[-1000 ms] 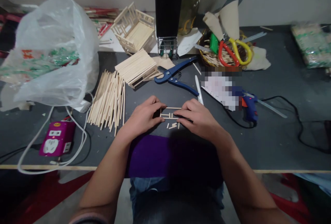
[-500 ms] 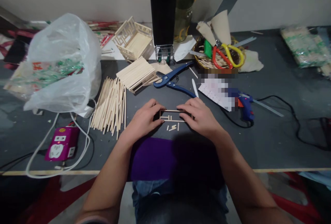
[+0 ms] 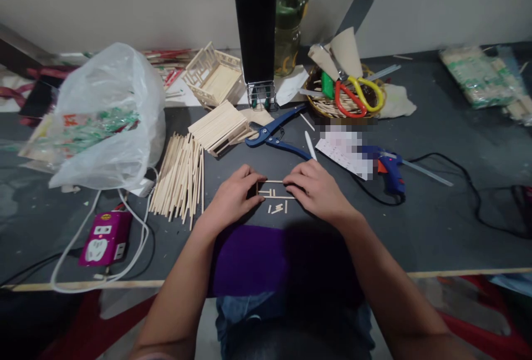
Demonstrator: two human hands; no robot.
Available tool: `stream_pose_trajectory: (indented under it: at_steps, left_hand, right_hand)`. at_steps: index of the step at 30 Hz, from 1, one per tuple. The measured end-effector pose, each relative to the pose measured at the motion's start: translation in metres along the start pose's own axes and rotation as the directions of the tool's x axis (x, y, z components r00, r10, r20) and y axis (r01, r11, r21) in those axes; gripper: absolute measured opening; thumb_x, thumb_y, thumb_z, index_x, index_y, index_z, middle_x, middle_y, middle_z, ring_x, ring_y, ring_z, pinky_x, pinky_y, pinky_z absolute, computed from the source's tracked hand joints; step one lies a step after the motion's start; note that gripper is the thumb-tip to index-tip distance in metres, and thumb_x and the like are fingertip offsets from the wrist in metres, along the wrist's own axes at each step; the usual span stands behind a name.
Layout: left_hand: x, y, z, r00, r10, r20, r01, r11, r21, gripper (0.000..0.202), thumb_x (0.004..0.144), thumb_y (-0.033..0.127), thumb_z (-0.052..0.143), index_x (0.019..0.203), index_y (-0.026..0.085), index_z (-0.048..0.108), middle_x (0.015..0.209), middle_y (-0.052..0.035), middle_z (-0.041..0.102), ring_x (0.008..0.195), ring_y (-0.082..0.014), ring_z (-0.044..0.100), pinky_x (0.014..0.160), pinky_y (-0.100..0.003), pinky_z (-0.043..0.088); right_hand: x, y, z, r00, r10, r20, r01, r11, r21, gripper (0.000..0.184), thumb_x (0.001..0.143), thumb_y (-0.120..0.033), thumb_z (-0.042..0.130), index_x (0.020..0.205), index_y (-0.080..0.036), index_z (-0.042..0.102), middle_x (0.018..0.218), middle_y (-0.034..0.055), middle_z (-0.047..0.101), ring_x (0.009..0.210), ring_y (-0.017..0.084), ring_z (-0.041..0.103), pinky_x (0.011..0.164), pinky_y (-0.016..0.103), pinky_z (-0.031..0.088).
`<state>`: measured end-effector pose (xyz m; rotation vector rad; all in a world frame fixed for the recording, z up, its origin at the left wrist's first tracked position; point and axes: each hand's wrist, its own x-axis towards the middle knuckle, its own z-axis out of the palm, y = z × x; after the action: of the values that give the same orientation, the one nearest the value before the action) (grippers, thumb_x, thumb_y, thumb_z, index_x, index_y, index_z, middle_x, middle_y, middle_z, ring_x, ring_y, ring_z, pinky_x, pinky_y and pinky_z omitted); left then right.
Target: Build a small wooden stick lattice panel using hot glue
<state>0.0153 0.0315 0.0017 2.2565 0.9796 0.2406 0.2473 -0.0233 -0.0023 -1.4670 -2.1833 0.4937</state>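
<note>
A small rectangular frame of thin wooden sticks (image 3: 277, 198) lies on the grey table, with short crosspieces inside its left part. My left hand (image 3: 236, 196) grips its left end between thumb and fingers. Around the right end my right hand (image 3: 318, 189) is closed, covering that end of the frame. Just below it, toward my body, are several short cut stick pieces (image 3: 277, 208). A pile of long wooden sticks (image 3: 178, 177) lies left of my left hand. Beyond my hands rest blue-handled cutters (image 3: 272, 135) and a white pen (image 3: 310, 145).
Stick-built models (image 3: 218, 127) stand behind, near a phone (image 3: 255, 33) on a stand. A basket (image 3: 341, 111) holds scissors (image 3: 359, 97). At right is a blue glue gun (image 3: 390, 169) with its cord. A plastic bag (image 3: 112, 111) and purple power adapter (image 3: 106, 238) sit left.
The whole view has tilted up and shifted slightly, so things sit a little lower. My right hand now covers more of the frame's right end; my left hand keeps its grip.
</note>
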Motion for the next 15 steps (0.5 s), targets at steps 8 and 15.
stream_pose_trajectory:
  at_steps: [8, 15]
  left_hand:
    - [0.0007, -0.0041, 0.0003, 1.0, 0.012, 0.001, -0.012, 1.0, -0.026, 0.035, 0.087, 0.027, 0.065, 0.121, 0.022, 0.059, 0.106, -0.0047, 0.054, 0.096, -0.0204, 0.057, 0.085, -0.033, 0.047]
    - [-0.0001, -0.0058, 0.0025, 1.0, -0.006, 0.021, 0.006, 1.0, 0.003, 0.038, 0.084, 0.025, 0.069, 0.121, 0.021, 0.059, 0.105, -0.0043, 0.053, 0.095, -0.0208, 0.057, 0.085, -0.033, 0.047]
  right_hand:
    - [-0.0031, 0.008, -0.0061, 0.972, 0.035, -0.234, -0.02, 0.998, 0.066, 0.02, 0.095, -0.018, 0.051, 0.099, -0.021, 0.071, 0.091, 0.0079, 0.066, 0.09, 0.022, 0.055, 0.08, 0.038, 0.046]
    - [-0.002, -0.0019, -0.0009, 0.986, -0.069, -0.155, 0.084, 0.992, 0.093, 0.026, 0.093, -0.011, 0.049, 0.101, -0.022, 0.072, 0.089, 0.0065, 0.061, 0.089, 0.021, 0.051, 0.077, 0.034, 0.044]
